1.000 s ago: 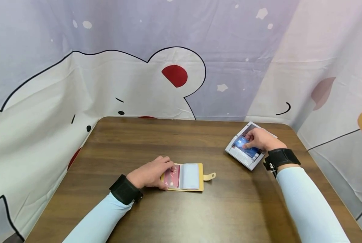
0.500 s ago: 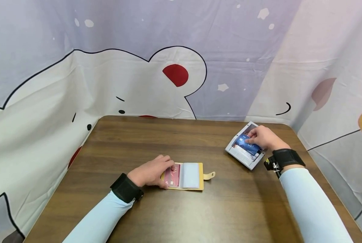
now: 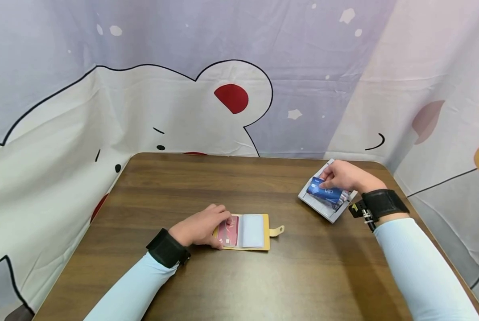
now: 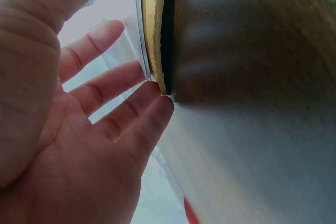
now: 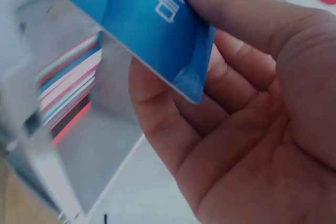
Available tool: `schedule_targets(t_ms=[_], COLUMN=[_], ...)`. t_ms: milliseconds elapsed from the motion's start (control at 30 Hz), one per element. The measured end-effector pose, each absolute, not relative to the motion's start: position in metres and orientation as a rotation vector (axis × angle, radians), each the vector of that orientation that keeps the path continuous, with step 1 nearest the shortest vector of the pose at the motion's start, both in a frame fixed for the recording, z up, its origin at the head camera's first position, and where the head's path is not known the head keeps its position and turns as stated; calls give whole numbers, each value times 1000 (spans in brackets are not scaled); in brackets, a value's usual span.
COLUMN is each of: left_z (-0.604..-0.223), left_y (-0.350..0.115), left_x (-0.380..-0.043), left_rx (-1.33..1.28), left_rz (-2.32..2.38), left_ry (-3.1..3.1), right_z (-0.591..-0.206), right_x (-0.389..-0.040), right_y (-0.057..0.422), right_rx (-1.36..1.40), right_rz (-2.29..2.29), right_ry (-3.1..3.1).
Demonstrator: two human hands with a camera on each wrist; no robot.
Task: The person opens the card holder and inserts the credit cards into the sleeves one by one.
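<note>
R hand [image 3: 345,175] pinches blue VIP card [image 3: 324,192], held above grey tray [image 3: 315,210] at far R of table [image 3: 283,285]. L hand [image 3: 201,227], fingers relaxed, rests on L end of unfolded yellow card holder [image 3: 253,232] w/ red card [image 3: 232,232], L of & nearer than tray.

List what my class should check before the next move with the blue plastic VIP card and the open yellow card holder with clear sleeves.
1. Right hand pinches the blue plastic VIP card: ok.
2. That card is apart from the stack of cards in the light-gray rectangular box: ok.
3. Yellow card holder lies open, strap unfastened: ok.
4. Left hand is on the holder: ok, at the side with the pinkish-red card.
5. Blue card is over the holder: not ok, it is over the gray box.
6. The clear sleeve on the strap side has an accessible opening: cannot tell, its slot is not discernible.
</note>
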State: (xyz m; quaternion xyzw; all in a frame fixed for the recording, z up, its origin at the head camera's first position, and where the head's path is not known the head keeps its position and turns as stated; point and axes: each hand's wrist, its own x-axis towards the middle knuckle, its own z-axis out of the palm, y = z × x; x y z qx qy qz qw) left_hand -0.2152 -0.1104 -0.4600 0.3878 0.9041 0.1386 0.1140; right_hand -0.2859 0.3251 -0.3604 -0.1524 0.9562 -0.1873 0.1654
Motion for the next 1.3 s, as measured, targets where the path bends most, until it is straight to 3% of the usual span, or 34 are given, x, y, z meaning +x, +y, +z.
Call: schedule_targets(t_ms=[633, 1033, 1300], left_z=[-462, -460, -463], left_y=[-104, -99, -101], left_x=[-214, -213, -215], left_rx=[1105, 1089, 1127], left_rz=[412, 390, 391], left_ry=[2653, 2654, 2668], right_z=[-374, -386, -397], right_x=[-272, -271, -264], right_y=[226, 177, 142], right_rx=[-1055, -1213, -1493], right_rz=[-551, -467, -347], right_ry=[2567, 2403, 2452])
